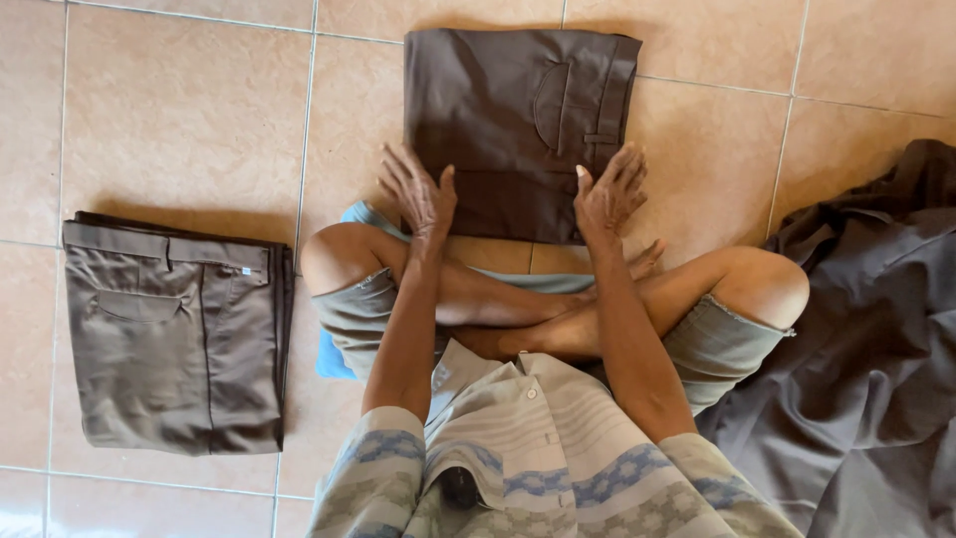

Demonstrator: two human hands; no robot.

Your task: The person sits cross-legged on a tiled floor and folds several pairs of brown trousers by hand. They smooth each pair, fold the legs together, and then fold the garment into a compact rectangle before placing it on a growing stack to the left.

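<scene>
I sit cross-legged on a tiled floor. A dark brown pair of folded trousers (508, 120) lies on the tiles right in front of my knees, its back pocket and waistband to the right. My left hand (418, 194) rests flat on the near left corner of the fold, fingers spread. My right hand (609, 191) presses flat on the near right corner, fingers apart too. Neither hand grips the cloth.
A second folded pair of brown trousers (174, 334) lies on the tiles at the left. A loose heap of dark grey-brown garments (876, 339) spreads at the right. A blue cushion (334, 354) shows under my left leg. The beige floor tiles (179, 110) run all around.
</scene>
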